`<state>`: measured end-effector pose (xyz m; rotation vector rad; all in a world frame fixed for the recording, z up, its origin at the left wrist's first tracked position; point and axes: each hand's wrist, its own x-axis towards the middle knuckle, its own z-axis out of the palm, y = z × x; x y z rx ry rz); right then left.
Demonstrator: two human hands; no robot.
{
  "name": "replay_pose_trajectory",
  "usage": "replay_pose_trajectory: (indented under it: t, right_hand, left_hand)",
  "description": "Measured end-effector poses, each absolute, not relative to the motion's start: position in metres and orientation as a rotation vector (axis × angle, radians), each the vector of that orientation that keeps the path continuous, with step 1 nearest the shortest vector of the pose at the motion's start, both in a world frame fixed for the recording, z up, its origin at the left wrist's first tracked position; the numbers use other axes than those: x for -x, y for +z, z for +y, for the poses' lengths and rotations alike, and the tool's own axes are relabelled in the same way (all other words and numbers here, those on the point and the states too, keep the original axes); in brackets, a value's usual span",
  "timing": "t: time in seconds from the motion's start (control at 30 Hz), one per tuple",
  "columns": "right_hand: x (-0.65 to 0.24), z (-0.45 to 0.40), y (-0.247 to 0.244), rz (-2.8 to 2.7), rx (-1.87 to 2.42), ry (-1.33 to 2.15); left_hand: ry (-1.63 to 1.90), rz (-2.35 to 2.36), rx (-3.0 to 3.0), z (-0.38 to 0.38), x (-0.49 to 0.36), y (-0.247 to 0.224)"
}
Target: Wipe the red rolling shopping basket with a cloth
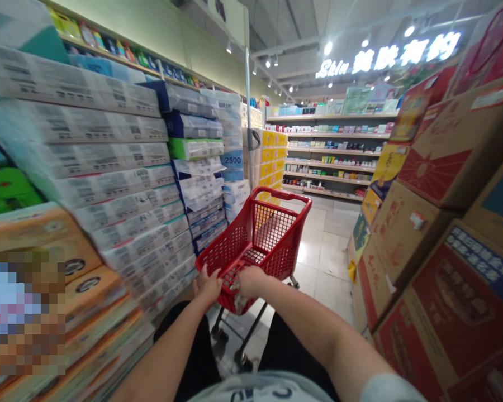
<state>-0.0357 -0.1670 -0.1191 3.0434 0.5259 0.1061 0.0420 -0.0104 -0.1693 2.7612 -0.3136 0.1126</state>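
A red plastic shopping cart stands on the floor just in front of me, its handle bar on the far side. My left hand is at the near left corner of the basket, with its fingers bent over the red rim. My right hand reaches into the near end of the basket, fingers pointing down. A pale crumpled thing shows below my right hand, against the basket; whether the hand grips it is too blurred to tell.
Stacked white packs rise on the left, above orange packs. Cardboard cartons line the right. Tiled floor runs past the cart toward shelves of small goods. A metal post stands beyond the packs.
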Motion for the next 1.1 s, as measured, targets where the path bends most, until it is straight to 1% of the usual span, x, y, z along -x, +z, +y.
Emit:
replay_pose_trajectory:
  t: [0.07,0.13,0.17,0.23,0.4,0.6,0.83,0.97,1.1]
  right_hand:
    - [0.039,-0.170,-0.120,0.549,-3.054,0.121]
    - [0.050,-0.171,-0.127,0.571,-3.067,0.256]
    - [0.055,-0.170,-0.132,0.568,-3.075,0.394]
    - [0.060,-0.171,-0.138,0.518,-3.097,0.464]
    - [0.041,-0.182,-0.127,0.581,-3.128,0.244]
    - [0.054,-0.194,-0.124,0.379,-3.134,0.422]
    - [0.050,-0.190,-0.122,0.427,-3.123,0.253]
    - [0.056,-0.186,-0.118,0.333,-3.074,0.284]
    - [0.043,-0.182,-0.111,0.301,-3.012,0.070]
  left_hand:
    - [0.063,-0.320,-2.759,-0.011,-0.038,-0.165]
    - [0.035,-0.333,-2.745,-0.011,-0.036,-0.163]
    - [0.027,-0.336,-2.738,-0.010,-0.036,-0.162]
    - [0.027,-0.342,-2.732,-0.010,-0.036,-0.163]
    - [0.045,-0.345,-2.741,-0.008,-0.036,-0.163]
    - [0.087,-0.299,-2.737,-0.007,-0.035,-0.164]
    - [0.071,-0.324,-2.727,-0.003,-0.035,-0.164]
    - [0.125,-0.338,-2.707,0.000,-0.045,-0.176]
    - [0.228,-0.359,-2.654,-0.001,-0.061,-0.194]
